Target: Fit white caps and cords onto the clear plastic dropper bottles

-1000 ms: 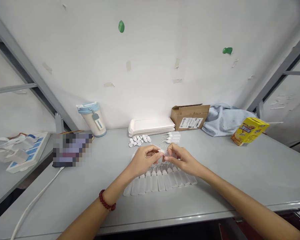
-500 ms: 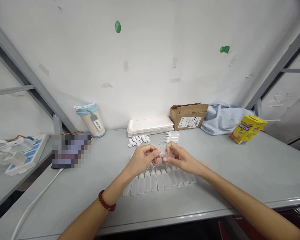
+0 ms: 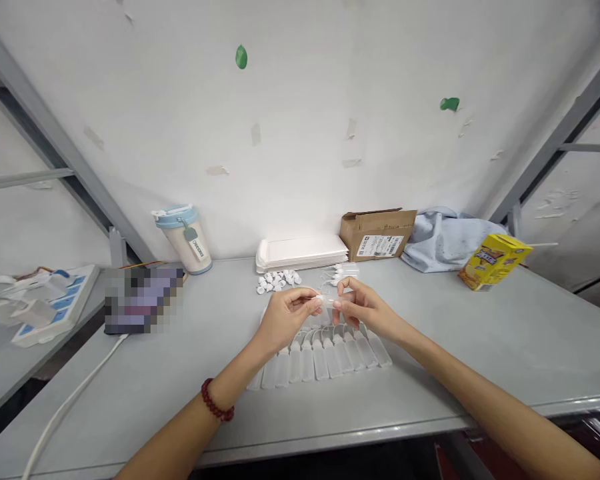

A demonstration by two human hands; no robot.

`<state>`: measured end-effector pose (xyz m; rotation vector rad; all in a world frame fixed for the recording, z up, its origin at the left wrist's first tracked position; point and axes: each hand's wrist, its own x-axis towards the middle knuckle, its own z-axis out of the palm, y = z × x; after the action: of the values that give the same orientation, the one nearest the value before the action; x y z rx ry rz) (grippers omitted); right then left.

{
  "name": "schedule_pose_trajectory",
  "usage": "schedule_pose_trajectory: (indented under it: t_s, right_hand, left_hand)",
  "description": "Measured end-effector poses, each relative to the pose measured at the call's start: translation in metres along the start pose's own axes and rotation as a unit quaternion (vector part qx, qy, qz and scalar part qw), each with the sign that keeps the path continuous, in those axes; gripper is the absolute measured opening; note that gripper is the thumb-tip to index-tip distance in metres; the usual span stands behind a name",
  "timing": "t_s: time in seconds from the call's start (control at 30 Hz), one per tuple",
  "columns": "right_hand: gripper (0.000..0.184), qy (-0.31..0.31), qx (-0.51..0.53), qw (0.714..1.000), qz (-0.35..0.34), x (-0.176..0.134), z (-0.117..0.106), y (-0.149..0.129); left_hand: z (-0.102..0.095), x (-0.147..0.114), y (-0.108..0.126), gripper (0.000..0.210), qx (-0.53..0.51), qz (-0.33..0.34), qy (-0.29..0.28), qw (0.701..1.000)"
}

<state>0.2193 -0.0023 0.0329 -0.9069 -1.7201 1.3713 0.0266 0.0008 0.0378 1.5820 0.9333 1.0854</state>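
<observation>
Between my two hands is a small clear plastic bottle (image 3: 329,302), partly covered by the fingers. My left hand (image 3: 289,319) pinches its left end between thumb and fingertips. On the right end, the thumb and a finger of my right hand (image 3: 364,305) are closed, with the other fingers curled loosely. Below the hands lies a row of several translucent squeeze bottles (image 3: 321,363) with thin bent spouts, side by side on the grey table (image 3: 405,407). Just beyond my left hand is a heap of white caps (image 3: 279,280). More bottles with white tops (image 3: 347,270) lie behind my right hand.
Along the wall stand a stack of white trays (image 3: 303,252), a cardboard box (image 3: 379,233) and a bluish cloth (image 3: 443,237). A yellow drink carton (image 3: 494,261) with a straw is at right. At left are a tumbler (image 3: 185,240), a pixelated phone (image 3: 147,303) and a power strip (image 3: 63,310).
My right hand's thumb and fingers have shifted along the small bottle, leaving more of it showing. My left hand keeps its pinch. The camera view has moved slightly.
</observation>
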Motion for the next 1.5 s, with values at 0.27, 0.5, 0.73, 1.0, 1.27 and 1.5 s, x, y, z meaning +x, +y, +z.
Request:
schedule_pose_trajectory:
  t_s: [0.27,0.5,0.73,1.0,1.27,1.5]
  right_hand:
    - [0.028,0.027,-0.041,0.998,-0.026,-0.001,0.006,0.001]
    - [0.022,0.025,-0.069,0.997,-0.024,-0.002,0.007,0.004]
    - [0.027,0.034,-0.019,0.999,0.028,0.0,0.005,0.002]
    - [0.032,0.01,0.086,0.991,0.098,0.004,-0.001,-0.001]
    - [0.035,-0.016,0.138,0.98,0.144,0.006,0.003,0.008]
    - [0.039,0.069,0.153,0.979,0.12,0.008,0.003,0.002]
  left_hand:
    - [-0.001,0.003,-0.005,0.041,0.032,-0.059,-0.045,0.997]
    - [0.004,-0.003,-0.006,0.047,0.079,-0.078,-0.039,0.993]
    - [0.005,-0.003,-0.002,0.032,0.125,-0.024,-0.054,0.99]
    - [0.004,-0.006,-0.008,0.023,0.323,0.218,-0.018,0.921]
    - [0.001,-0.005,-0.016,0.024,0.36,0.388,-0.019,0.848]
    - [-0.005,0.002,-0.018,0.028,0.352,0.278,0.058,0.892]
